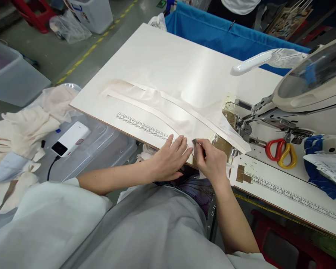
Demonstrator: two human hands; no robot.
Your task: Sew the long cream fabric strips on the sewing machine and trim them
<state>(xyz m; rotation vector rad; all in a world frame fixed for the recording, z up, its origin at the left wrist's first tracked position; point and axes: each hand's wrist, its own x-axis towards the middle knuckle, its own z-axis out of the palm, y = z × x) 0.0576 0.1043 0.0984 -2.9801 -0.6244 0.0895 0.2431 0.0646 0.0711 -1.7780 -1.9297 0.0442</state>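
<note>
A long piece of pale, thin fabric (168,112) lies across the white sewing table. My left hand (170,157) rests flat on its near end by the table's front edge, fingers stretched out. Just right of it, my right hand (211,158) is closed in a pinch. A small dark, flat tool (195,142) sticks out between its thumb and finger, its tip close to the fabric's edge; most of it is hidden in the hand. The sewing machine's presser area (242,129) stands to the right, near one end of the fabric.
Red and yellow handled scissors (281,153) lie beside the machine. Printed rulers (142,125) run along the table's front edge. A blue fabric bin (201,30) stands behind the table. At left, a white power bank (71,139) sits on a clear plastic lid among pale fabric pieces (25,129).
</note>
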